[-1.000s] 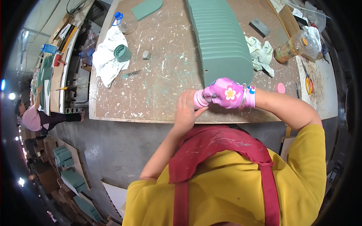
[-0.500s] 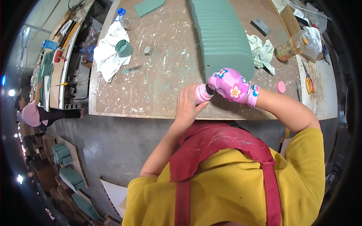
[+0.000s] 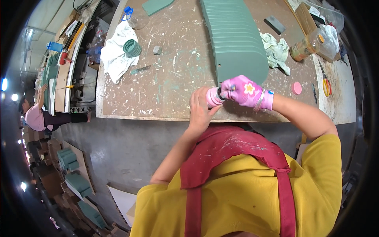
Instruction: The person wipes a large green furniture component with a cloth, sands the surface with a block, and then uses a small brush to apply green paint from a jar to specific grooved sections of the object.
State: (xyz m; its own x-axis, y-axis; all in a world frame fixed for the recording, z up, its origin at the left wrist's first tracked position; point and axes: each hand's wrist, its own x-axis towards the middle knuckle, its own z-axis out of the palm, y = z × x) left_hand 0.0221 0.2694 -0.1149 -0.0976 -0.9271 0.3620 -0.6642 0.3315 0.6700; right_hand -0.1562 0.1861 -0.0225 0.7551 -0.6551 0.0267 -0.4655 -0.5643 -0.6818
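Observation:
My bare left hand (image 3: pixel 200 107) is wrapped round a small pink jar (image 3: pixel 213 97) tipped on its side at the table's front edge, its dark mouth facing right. My right hand (image 3: pixel 241 92), in a pink flowered glove, has its fingers bunched together at that mouth. Whatever they pinch is hidden. Just beyond the glove lies a long row of overlapping green panels with rounded ends (image 3: pixel 241 67). A round pink lid (image 3: pixel 297 88) rests on the table to the right of the glove.
On the left are a white cloth (image 3: pixel 114 53), a green-stained cup (image 3: pixel 132 48), a grey block (image 3: pixel 157 50) and a putty knife (image 3: pixel 140 70). To the right are a pale rag (image 3: pixel 276 53), a dark block (image 3: pixel 274 25), a plastic bottle (image 3: pixel 306 47) and scissors (image 3: pixel 326 85). Another person (image 3: pixel 35 116) works at the far left.
My right hand has turned slightly and its fingertips sit closer in at the jar's mouth. The left hand keeps its grip on the jar. The whole view has shifted a little.

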